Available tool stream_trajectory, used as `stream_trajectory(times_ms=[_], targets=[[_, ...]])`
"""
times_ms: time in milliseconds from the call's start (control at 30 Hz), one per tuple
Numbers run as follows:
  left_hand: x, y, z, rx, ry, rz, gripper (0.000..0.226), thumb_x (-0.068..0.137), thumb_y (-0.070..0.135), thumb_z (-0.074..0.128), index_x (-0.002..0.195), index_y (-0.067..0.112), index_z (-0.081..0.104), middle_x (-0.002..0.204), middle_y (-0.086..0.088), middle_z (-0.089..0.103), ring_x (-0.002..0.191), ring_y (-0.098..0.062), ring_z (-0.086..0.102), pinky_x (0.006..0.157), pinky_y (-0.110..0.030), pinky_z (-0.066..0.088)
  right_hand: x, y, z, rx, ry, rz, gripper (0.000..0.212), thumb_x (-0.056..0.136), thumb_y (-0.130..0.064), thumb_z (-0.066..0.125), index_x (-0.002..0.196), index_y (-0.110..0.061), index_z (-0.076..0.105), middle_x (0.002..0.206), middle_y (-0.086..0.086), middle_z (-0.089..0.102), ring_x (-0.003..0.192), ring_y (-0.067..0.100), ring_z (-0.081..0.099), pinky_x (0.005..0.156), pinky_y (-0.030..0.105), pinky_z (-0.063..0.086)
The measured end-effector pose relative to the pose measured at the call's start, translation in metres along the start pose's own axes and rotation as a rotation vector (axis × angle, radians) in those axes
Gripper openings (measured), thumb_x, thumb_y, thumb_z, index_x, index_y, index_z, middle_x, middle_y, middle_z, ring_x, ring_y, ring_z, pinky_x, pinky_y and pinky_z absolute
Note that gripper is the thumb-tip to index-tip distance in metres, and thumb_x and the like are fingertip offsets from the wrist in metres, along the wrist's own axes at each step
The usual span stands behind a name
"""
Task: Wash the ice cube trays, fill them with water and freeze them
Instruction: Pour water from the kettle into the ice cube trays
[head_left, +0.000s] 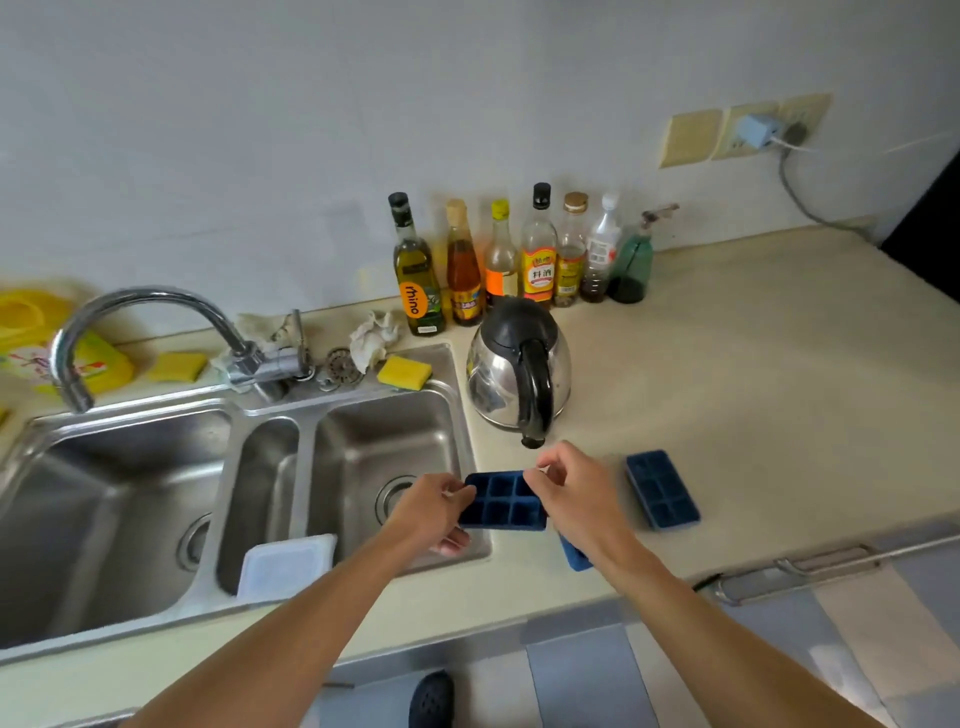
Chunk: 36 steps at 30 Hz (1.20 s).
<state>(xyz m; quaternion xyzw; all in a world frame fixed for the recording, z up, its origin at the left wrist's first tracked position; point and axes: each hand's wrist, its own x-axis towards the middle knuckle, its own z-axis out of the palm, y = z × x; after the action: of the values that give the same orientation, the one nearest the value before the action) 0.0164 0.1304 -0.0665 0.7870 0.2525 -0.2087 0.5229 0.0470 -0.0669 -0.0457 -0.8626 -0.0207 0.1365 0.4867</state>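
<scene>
Left hand (431, 514) and right hand (571, 493) pinched opposite ends of one blue tray (503, 501), lower centre, over the sink (469, 441) rim.

Risk: the fingertip grip looked light, so the tray might drop into the basin.

Count:
- two trays, the second tray (662, 488) lying on the table (753, 389) at right
- one unidentified blue piece (574, 556)
- one kettle (514, 364)
- seven bottles (537, 260)

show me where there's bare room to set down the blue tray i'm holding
The widest bare patch is the beige countertop right of the steel kettle, between the row of bottles and the second dark blue ice cube tray. The sink's right steel basin is bare too. Crowded: the ledge behind the tap, with yellow sponge and crumpled rag.
</scene>
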Motion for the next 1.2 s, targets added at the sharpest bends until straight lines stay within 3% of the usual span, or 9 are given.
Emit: stream_trajectory(times_ms=[233, 367, 433, 567, 700, 800, 1000, 1100, 1200], targets=[[0.017, -0.046, -0.098, -0.073, 0.043, -0.060, 0.014, 0.103, 0.025, 0.057, 0.106, 0.015, 0.067, 0.085, -0.016, 0.073, 0.064, -0.026, 0.070, 0.066, -0.040, 0.063, 0.026, -0.040, 0.092, -0.008, -0.117, -0.027, 0.015, 0.093, -0.021, 0.065, 0.107, -0.016, 0.065, 0.100, -0.004, 0.066, 0.088, 0.016, 0.065, 0.081, 0.036, 0.056], [0.051, -0.072, -0.143, -0.128, 0.010, -0.109, 0.019, 0.104, 0.022, 0.054, 0.109, 0.008, 0.066, 0.060, -0.006, 0.064, 0.048, -0.020, 0.058, 0.053, -0.032, 0.053, 0.051, -0.047, 0.141, 0.040, -0.169, 0.067, 0.012, 0.096, -0.025, 0.064, 0.106, -0.030, 0.061, 0.104, -0.012, 0.066, 0.083, 0.014, 0.069, 0.068, 0.029, 0.059], [0.072, -0.081, -0.159, -0.125, 0.004, -0.117, 0.017, 0.104, 0.023, 0.054, 0.110, 0.012, 0.066, 0.063, -0.007, 0.067, 0.051, -0.020, 0.063, 0.055, -0.032, 0.055, 0.067, -0.048, 0.162, 0.039, -0.170, 0.101, 0.012, 0.096, -0.026, 0.064, 0.102, -0.035, 0.059, 0.105, -0.014, 0.067, 0.077, 0.011, 0.069, 0.063, 0.023, 0.055], [0.120, -0.092, -0.169, -0.070, -0.025, -0.136, 0.007, 0.104, 0.024, 0.056, 0.103, 0.021, 0.062, 0.078, -0.011, 0.074, 0.059, -0.019, 0.071, 0.070, -0.039, 0.064, 0.098, -0.038, 0.194, 0.047, -0.144, 0.204, 0.015, 0.093, -0.027, 0.065, 0.089, -0.040, 0.059, 0.098, -0.017, 0.068, 0.084, 0.013, 0.072, 0.082, 0.043, 0.061], [0.161, -0.104, -0.158, 0.023, -0.054, -0.176, 0.006, 0.103, 0.026, 0.055, 0.104, 0.023, 0.060, 0.091, -0.010, 0.074, 0.074, -0.021, 0.074, 0.068, -0.034, 0.065, 0.120, -0.011, 0.221, 0.067, -0.126, 0.323, 0.017, 0.096, -0.021, 0.065, 0.089, -0.034, 0.056, 0.091, -0.007, 0.066, 0.089, 0.021, 0.072, 0.088, 0.053, 0.060], [0.184, -0.117, -0.151, 0.065, -0.107, -0.232, 0.016, 0.103, 0.026, 0.054, 0.113, 0.016, 0.060, 0.097, -0.010, 0.071, 0.079, -0.023, 0.072, 0.065, -0.031, 0.062, 0.132, 0.011, 0.239, 0.068, -0.152, 0.410, 0.020, 0.097, -0.021, 0.065, 0.116, -0.018, 0.060, 0.114, 0.006, 0.066, 0.106, 0.026, 0.067, 0.098, 0.051, 0.056], [0.214, -0.140, -0.141, 0.149, -0.138, -0.305, 0.028, 0.097, 0.009, 0.048, 0.120, 0.003, 0.063, 0.112, -0.020, 0.070, 0.103, -0.033, 0.069, 0.089, -0.042, 0.059, 0.149, 0.041, 0.271, 0.071, -0.190, 0.563, 0.020, 0.096, -0.008, 0.057, 0.114, 0.002, 0.060, 0.116, 0.027, 0.065, 0.107, 0.040, 0.066, 0.097, 0.060, 0.053], [0.222, -0.147, -0.136, 0.174, -0.156, -0.345, 0.030, 0.098, 0.009, 0.047, 0.125, 0.002, 0.060, 0.116, -0.021, 0.068, 0.104, -0.034, 0.069, 0.084, -0.044, 0.059, 0.154, 0.051, 0.282, 0.071, -0.208, 0.580, 0.023, 0.095, -0.003, 0.052, 0.115, 0.002, 0.061, 0.114, 0.025, 0.067, 0.107, 0.038, 0.065, 0.087, 0.044, 0.054], [0.229, -0.153, -0.129, 0.198, -0.157, -0.363, 0.031, 0.097, 0.007, 0.048, 0.126, 0.000, 0.058, 0.116, -0.023, 0.066, 0.104, -0.037, 0.069, 0.084, -0.048, 0.060, 0.159, 0.060, 0.288, 0.082, -0.207, 0.567, 0.023, 0.093, 0.002, 0.048, 0.110, 0.004, 0.064, 0.112, 0.026, 0.068, 0.108, 0.038, 0.064, 0.084, 0.043, 0.052]])
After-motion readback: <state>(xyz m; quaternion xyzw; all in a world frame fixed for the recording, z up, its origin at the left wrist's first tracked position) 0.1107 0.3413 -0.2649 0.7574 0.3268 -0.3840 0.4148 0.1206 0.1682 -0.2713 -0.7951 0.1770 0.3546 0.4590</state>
